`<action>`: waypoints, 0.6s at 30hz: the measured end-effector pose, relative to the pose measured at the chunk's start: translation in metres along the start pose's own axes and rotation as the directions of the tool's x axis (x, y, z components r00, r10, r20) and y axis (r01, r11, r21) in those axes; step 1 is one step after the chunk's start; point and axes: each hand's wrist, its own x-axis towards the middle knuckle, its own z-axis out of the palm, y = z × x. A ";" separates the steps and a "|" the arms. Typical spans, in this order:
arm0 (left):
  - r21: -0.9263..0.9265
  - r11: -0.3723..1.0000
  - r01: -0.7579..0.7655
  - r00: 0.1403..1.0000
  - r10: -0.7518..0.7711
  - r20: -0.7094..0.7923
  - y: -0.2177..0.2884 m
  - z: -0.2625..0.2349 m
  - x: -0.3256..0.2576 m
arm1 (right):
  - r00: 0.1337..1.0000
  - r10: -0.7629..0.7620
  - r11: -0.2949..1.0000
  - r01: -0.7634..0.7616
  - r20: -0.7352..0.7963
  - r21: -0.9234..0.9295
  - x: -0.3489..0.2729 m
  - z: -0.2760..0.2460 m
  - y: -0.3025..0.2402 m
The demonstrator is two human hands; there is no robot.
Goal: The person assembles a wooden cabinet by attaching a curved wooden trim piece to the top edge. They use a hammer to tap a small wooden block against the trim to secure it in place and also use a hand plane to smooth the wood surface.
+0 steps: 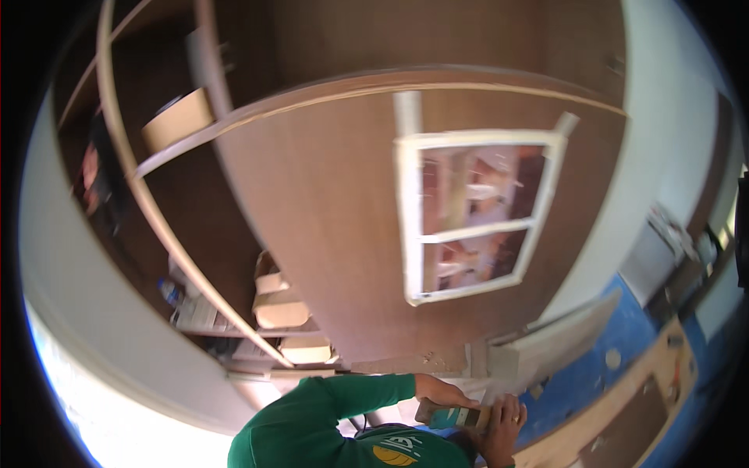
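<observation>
Low in the head view, my left hand (445,391) reaches in from a green sleeve and lies closed along the top of a short brown-and-tan thing with a teal label (443,417). My right hand (504,428), with a ring on one finger, is closed around the other end of it. Blur and the fingers hide what kind of thing it is. Beyond my hands stands a large brown wood panel (328,195). A rectangle framed in pale tape (476,232) is on it, with blurred, reflection-like shapes inside.
Open dark shelves at the left hold cardboard boxes (282,315) and an open carton (178,118). Blue sheeting (562,390) covers the floor at the right, with a wooden board (624,425) lying over it. A pale panel (546,352) leans near the wall.
</observation>
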 end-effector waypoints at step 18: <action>0.552 0.531 0.643 -0.321 0.841 -0.434 0.153 0.057 -0.381 | 0.539 -0.726 0.584 0.811 -0.427 0.031 0.418 -0.258 -0.130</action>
